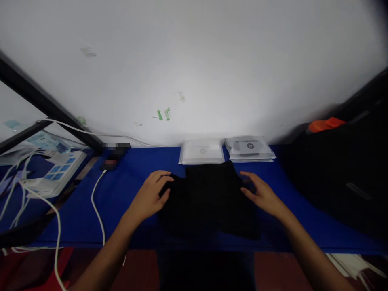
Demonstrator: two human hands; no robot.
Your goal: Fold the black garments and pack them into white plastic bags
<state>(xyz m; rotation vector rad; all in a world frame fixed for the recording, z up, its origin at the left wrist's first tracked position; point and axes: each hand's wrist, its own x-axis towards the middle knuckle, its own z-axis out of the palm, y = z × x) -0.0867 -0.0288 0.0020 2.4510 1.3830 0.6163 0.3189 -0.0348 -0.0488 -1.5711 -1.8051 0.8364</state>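
A black cloth garment (209, 200), its exact kind hard to make out, lies flattened on the blue-covered table (121, 202) in front of me. At its upper left edge is my left hand (153, 192), open, thumb and fingers apart and the fingertips over the fabric. My right hand (264, 195) is by the opposite edge, also open, with the fingers pointing in toward the cloth. Whether the right fingertips touch it I cannot tell. Dark fabric hides the garment's folds.
Behind the garment lie a flat white packet (202, 152) and a stack of printed packets (250, 148). A large black heap (333, 178) covers the right side. On the left are a white power strip (60, 173), a dark device (113, 157) and white cables (95, 202).
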